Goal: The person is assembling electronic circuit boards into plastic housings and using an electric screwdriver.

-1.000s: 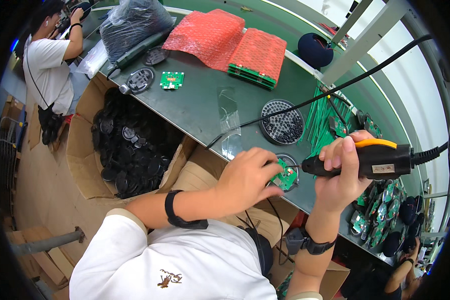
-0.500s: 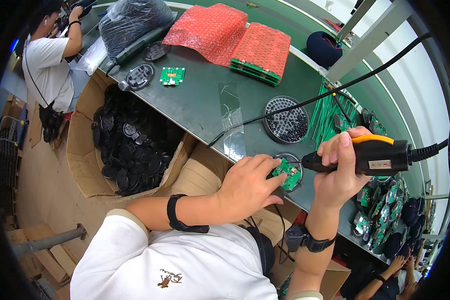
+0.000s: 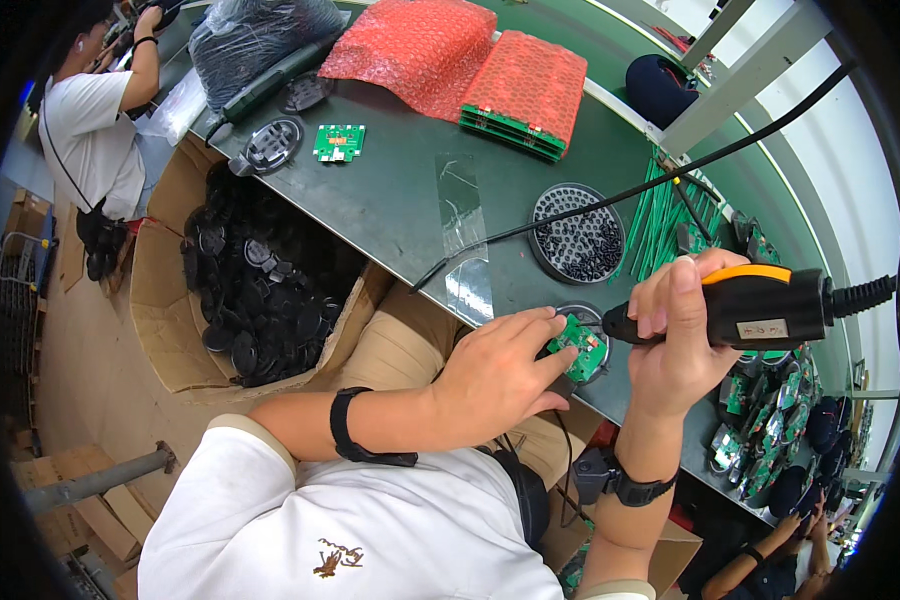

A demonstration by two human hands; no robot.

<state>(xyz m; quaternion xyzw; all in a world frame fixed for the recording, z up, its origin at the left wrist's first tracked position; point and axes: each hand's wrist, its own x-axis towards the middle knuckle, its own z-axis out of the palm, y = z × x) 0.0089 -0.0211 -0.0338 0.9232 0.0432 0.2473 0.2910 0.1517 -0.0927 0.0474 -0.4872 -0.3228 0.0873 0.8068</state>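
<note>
My right hand point(image 3: 682, 325) is wrapped round a black electric screwdriver point(image 3: 770, 308) with an orange lever and a cable at its back end. The screwdriver lies nearly level, its nose pointing left at a green circuit board point(image 3: 582, 350). That board sits on a round black housing point(image 3: 577, 312) at the table's near edge. My left hand point(image 3: 500, 370) grips the board and housing from the left, fingertips and thumb at the board's edge. The exact spot where the bit meets the board is too small to make out.
A round dish point(image 3: 577, 235) of small black parts stands beyond the board, with green strips point(image 3: 660, 225) beside it. Finished-looking boards pile up point(image 3: 765, 425) at right. A carton point(image 3: 160, 320) of black housings is at left. Red bubble wrap point(image 3: 410, 55) covers the back. A black cable point(image 3: 670, 165) crosses above.
The view has shifted slightly. Both hands, the screwdriver and the board keep nearly the same places relative to each other.
</note>
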